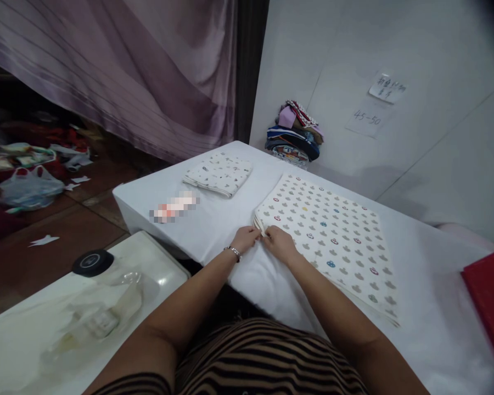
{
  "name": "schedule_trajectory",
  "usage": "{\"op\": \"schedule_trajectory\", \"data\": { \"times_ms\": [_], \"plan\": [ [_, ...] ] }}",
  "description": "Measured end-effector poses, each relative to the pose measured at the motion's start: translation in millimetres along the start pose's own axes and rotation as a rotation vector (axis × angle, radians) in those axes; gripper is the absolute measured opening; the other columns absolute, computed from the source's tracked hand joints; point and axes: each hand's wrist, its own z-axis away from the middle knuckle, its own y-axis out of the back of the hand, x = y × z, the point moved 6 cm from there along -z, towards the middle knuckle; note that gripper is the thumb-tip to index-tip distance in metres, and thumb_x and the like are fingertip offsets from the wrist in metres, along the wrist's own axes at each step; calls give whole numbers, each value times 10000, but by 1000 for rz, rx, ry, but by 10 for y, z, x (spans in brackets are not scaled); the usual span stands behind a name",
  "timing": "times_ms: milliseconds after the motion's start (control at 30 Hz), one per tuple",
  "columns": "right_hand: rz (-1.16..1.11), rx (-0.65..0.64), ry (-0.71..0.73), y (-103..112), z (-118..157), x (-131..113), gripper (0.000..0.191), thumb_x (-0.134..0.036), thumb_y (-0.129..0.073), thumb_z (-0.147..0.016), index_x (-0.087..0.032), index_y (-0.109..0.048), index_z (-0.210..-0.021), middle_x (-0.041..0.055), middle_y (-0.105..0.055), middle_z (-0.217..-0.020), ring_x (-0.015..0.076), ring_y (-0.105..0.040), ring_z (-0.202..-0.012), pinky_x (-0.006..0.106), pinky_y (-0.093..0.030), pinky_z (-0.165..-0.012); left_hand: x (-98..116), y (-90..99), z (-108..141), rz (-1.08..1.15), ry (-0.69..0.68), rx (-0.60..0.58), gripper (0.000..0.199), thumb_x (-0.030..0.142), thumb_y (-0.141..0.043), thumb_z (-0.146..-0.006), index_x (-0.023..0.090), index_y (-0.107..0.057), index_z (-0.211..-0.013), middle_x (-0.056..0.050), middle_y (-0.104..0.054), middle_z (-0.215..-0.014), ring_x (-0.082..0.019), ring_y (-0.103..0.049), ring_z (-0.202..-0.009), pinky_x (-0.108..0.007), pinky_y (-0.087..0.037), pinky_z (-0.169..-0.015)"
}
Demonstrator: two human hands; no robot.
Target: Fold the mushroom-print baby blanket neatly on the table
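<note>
A white cloth (pixel 333 230) printed with grey, red, blue and yellow motifs lies folded in layers on the white-covered table (pixel 218 230). At its near left corner, my left hand (pixel 246 240), with a bracelet at the wrist, pinches the layered edge. My right hand (pixel 279 244) sits just beside it, fingers closed on the same corner. The corner's layers are lifted slightly between my two hands; my fingertips partly hide them. Farther back on the left lies a smaller folded cloth (pixel 220 174) with a small dark print.
A stack of folded clothes (pixel 293 134) stands by the wall. At the right edge is a red object (pixel 489 296). A pale surface (pixel 12 334) at lower left bears a black round lid (pixel 93 263) and a clear bottle (pixel 102 322). Plastic bags (pixel 31 186) lie on the floor.
</note>
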Motion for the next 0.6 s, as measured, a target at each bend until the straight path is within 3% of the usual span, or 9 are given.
{"op": "schedule_trajectory", "data": {
  "times_ms": [67,167,333,500,600],
  "plan": [
    [-84,35,-57,9,-13,84,103,-258,-511,-852,-197,-592,-842,13,-614,-849,137,-533,-778,241,-357,-685,-5,36,7,-36,-12,25,273,368,-490,-800,160,-622,-681,11,-572,-528,-97,-467,-466,-210,-348,-488],
    [-216,91,-131,50,-32,181,106,-264,-517,-837,-200,-601,-823,0,-622,-804,130,-532,-721,237,-366,-664,16,106,28,-138,-38,107,210,351,-547,-768,171,-640,-713,-50,-672,-747,-146,-579,-684,-229,-395,-610],
    [-257,155,-146,111,-32,191,123,-281,-516,-827,-205,-607,-792,-5,-622,-779,135,-537,-707,241,-366,-643,127,65,15,-470,-32,176,313,473,-569,-738,171,-651,-721,-146,-684,-913,-274,-606,-936,-325,-409,-769],
    [-199,181,-147,112,-12,185,132,-284,-500,-839,-208,-606,-819,3,-624,-801,139,-542,-726,244,-368,-655,153,-6,-66,-308,30,153,139,297,-614,-689,158,-617,-698,-174,-669,-998,-312,-574,-1048,-351,-416,-822],
    [-170,219,-135,156,1,178,149,-292,-478,-856,-206,-599,-854,12,-622,-839,139,-549,-744,248,-376,-672,119,7,-71,-183,76,99,100,251,-575,-721,168,-584,-668,-126,-694,-862,-248,-630,-941,-285,-458,-729]
  ]
}}
